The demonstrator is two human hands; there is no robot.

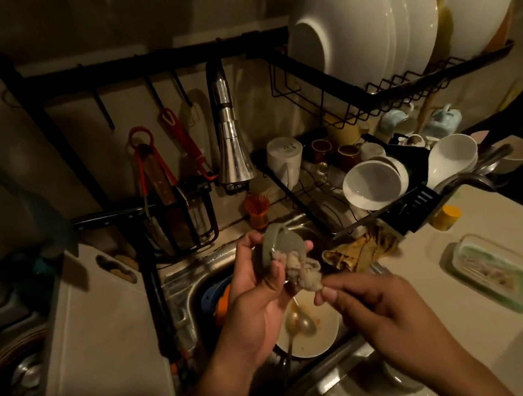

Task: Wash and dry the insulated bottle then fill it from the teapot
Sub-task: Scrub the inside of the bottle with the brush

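Your left hand [257, 300] grips the lid [277, 245]; your right hand [376, 308] pinches a scrubber [304, 273] against it. Beneath both, a dirty plate [321, 335] lies in the sink [185, 278].

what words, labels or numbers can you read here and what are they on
No text here reads clearly.
Upturned white mug: dark marks on its base, too blurred to read.
Clear lidded box: patterned top, too blurred to read.
Grey lid in the left hand, scrub pad in the right hand: no marking shows.
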